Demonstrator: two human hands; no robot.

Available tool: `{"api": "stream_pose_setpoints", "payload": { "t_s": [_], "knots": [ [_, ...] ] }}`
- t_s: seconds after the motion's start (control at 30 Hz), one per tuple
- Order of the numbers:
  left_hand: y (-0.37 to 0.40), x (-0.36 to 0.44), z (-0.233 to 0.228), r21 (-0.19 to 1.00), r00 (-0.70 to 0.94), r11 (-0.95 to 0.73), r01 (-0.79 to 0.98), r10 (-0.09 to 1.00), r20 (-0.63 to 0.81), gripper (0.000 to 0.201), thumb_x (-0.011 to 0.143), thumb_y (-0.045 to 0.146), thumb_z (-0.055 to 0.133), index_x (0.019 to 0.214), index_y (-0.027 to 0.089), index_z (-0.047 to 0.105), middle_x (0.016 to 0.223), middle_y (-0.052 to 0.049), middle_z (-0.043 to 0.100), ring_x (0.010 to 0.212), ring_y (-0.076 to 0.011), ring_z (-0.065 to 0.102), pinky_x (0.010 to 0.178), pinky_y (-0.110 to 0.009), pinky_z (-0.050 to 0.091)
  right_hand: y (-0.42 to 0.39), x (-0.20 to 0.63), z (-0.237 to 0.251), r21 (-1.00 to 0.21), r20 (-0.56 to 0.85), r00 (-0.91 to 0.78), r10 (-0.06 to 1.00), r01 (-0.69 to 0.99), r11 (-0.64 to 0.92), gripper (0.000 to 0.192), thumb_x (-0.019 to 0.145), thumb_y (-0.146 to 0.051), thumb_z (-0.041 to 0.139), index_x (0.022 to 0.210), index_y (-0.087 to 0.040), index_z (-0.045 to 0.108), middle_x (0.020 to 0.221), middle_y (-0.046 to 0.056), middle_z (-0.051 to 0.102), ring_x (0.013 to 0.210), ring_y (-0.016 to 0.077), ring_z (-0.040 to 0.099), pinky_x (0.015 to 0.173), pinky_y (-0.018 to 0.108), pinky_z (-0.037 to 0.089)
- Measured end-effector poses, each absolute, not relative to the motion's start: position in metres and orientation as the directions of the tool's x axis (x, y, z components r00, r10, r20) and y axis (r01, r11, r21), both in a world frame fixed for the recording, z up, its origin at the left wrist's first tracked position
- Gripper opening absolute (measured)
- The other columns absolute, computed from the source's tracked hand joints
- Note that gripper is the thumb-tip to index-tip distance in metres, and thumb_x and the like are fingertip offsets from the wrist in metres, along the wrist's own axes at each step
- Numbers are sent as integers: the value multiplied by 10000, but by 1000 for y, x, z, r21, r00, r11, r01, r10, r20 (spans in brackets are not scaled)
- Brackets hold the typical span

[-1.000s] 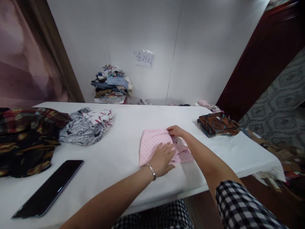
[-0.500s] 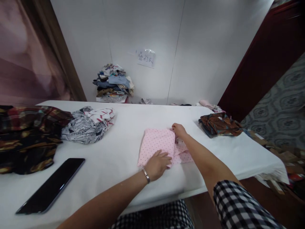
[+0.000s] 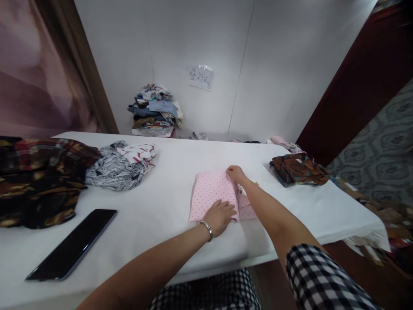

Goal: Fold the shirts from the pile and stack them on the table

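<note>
While the left hand (image 3: 221,216) presses flat on a folded pink cloth's (image 3: 211,193) near edge, the right hand (image 3: 235,173) pinches its far corner; bare white surface (image 3: 167,202) lies leftward.

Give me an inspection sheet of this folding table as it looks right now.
Surface: white table, covered with a white cloth.
Job's things: pink dotted cloth, folded, lying flat.
Clutter: dark plaid garment; black-and-white printed garment; phone; folded brown patterned garment.
Hands: left hand pressed on the cloth's near edge; right hand at its far corner.
Cables: nothing seen.
Surroundings: clothes pile by the wall; paper note.
</note>
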State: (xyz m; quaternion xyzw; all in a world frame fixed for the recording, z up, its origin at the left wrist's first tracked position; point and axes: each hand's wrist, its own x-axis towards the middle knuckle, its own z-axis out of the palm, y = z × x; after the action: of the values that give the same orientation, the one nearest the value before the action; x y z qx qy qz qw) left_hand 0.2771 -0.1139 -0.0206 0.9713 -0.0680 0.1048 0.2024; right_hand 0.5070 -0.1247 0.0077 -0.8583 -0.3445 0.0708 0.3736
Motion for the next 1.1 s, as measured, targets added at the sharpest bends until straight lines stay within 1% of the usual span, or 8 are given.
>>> {"api": "stream_pose_setpoints", "payload": {
  "t_s": [0.2,0.37,0.47,0.6,0.77,0.9,0.97,1.1],
  "knots": [
    [-111,275,-13,403,970,-898,-179,-92,226,465,895,440,472,1315,243,497,1373,-68,539,1310,-247,426,1121,-475,266,-125,500,1,-635,176,748,640,583,-507,190,779,-177,530,791,-177,720,832,69,713,860,209,632,806,294,453],
    [-76,275,6,393,924,-906,159,277,265,505,927,441,366,1357,191,461,1478,-102,406,1395,-257,291,1146,-475,203,-130,469,5,-513,365,570,736,783,-352,444,905,-353,445,1315,-203,528,1426,84,462,1341,220,361,1099,373,271],
    [-58,280,-3,357,878,-851,385,457,142,576,908,430,387,1383,105,418,1516,-164,312,1413,-299,238,1120,-491,240,-133,448,-8,-362,239,375,896,890,-276,550,921,-464,406,1395,-186,435,1508,113,333,1410,279,230,1127,490,177],
    [-51,284,-21,369,868,-819,439,493,62,610,903,444,370,1418,118,369,1538,-141,272,1428,-283,198,1129,-491,215,-133,440,-19,-366,37,364,931,872,-326,572,938,-509,345,1412,-195,415,1534,116,272,1427,293,186,1125,528,138],
    [-33,278,-12,501,795,-720,480,598,99,588,888,452,391,1354,99,452,1509,-157,333,1401,-274,276,1131,-398,256,-154,437,-14,-515,190,460,868,799,-311,552,910,-453,437,1383,-170,457,1502,121,341,1417,267,225,1141,470,166],
    [-13,276,1,599,711,-563,569,703,-15,669,860,507,427,1396,110,375,1443,-186,428,1291,-304,450,1029,-420,393,-206,421,-19,-621,342,607,717,719,-312,394,863,-339,503,1210,-182,607,1302,120,569,1221,254,490,1033,421,357],
    [-8,280,2,614,702,-515,598,707,-90,725,827,518,487,1415,123,332,1392,-193,487,1225,-317,515,968,-426,439,-235,410,-22,-692,307,685,660,637,-340,351,860,-325,492,1149,-184,631,1104,98,659,976,223,606,876,376,455],
    [-8,291,-3,620,695,-481,620,704,-150,715,796,420,568,1401,120,334,1363,-201,514,1208,-327,527,947,-417,447,-267,388,-21,-744,60,773,631,456,-488,514,834,-382,540,1298,-162,524,820,43,672,685,181,592,681,319,455]
  ]
}}
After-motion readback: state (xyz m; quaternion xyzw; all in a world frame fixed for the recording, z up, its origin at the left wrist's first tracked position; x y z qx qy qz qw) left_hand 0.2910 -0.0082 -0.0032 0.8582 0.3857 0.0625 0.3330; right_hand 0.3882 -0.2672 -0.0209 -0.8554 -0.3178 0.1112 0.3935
